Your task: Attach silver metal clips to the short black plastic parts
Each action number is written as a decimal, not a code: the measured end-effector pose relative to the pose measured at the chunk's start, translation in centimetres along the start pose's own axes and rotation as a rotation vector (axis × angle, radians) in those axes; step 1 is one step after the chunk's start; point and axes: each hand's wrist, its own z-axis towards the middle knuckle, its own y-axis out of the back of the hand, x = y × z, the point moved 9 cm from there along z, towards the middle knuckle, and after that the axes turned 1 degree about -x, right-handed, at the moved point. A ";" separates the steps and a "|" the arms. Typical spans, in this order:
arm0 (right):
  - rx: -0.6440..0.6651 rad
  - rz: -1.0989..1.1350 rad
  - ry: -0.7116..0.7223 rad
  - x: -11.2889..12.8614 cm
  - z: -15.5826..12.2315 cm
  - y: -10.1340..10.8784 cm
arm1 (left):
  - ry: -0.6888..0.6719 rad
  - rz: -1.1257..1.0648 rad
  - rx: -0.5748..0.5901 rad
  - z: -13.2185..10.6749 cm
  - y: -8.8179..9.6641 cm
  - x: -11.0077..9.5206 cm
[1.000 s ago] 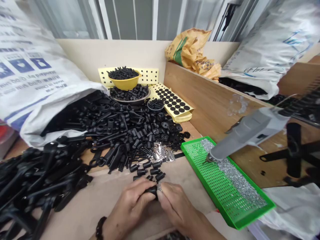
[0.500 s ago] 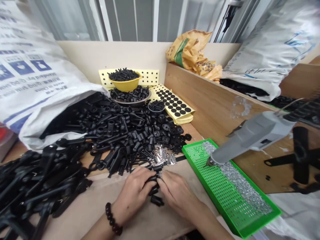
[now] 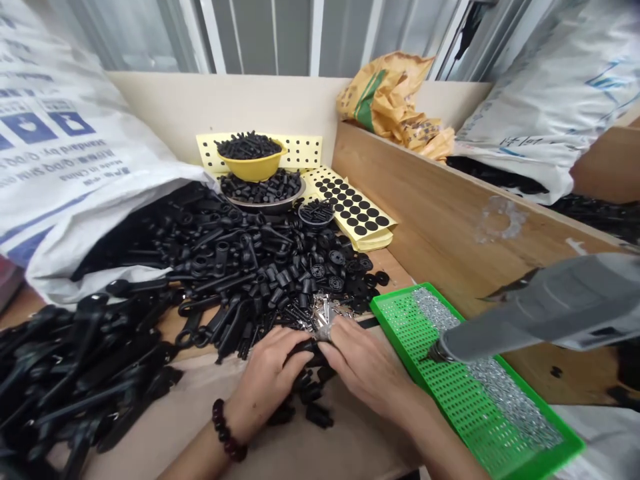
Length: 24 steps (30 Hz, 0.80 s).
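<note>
My left hand (image 3: 267, 377) is closed round a small black plastic piece (image 3: 306, 348) at the near edge of a heap of black plastic parts (image 3: 240, 260). My right hand (image 3: 363, 363) meets it from the right, fingertips pinched at a small silvery metal clip (image 3: 324, 331) against that piece. More silvery clips (image 3: 327, 310) lie just beyond the fingers. A few short black pieces (image 3: 313, 400) lie on the table between my wrists. A dark bead bracelet (image 3: 227, 433) sits on my left wrist.
A green perforated tray (image 3: 450, 380) of small metal screws lies to the right, with a grey power screwdriver (image 3: 540, 313) hanging over it. A yellow bowl (image 3: 250, 163) and a metal dish (image 3: 265, 193) of black parts stand behind. Yellow sheets of black dots (image 3: 357, 217), white sacks (image 3: 65, 160) and a wooden divider (image 3: 450, 220) surround.
Both hands have moved away from me, up to the heap's edge and the silvery clips. Several short black pieces now lie between my wrists. The view has shifted.
</note>
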 end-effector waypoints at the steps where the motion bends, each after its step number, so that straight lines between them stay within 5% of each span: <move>1: -0.009 0.004 0.023 0.2 -0.3 -0.1 | 0.007 -0.020 -0.001 0.0 0.1 0.0; 6: -0.050 0.100 0.070 0.7 -1.2 -0.7 | -0.065 -0.061 -0.016 -0.2 0.3 -1.2; 13: -0.029 0.460 -0.146 0.2 -1.8 -1.6 | -0.251 -0.028 -0.146 -1.5 0.8 -3.2; 18: -0.050 0.529 -0.192 0.4 -2.4 -1.4 | -0.051 -0.232 -0.077 -1.7 0.8 -1.9; 24: -0.196 0.309 0.120 2.9 -2.8 -0.2 | 0.259 -0.519 -0.060 -2.5 0.0 0.5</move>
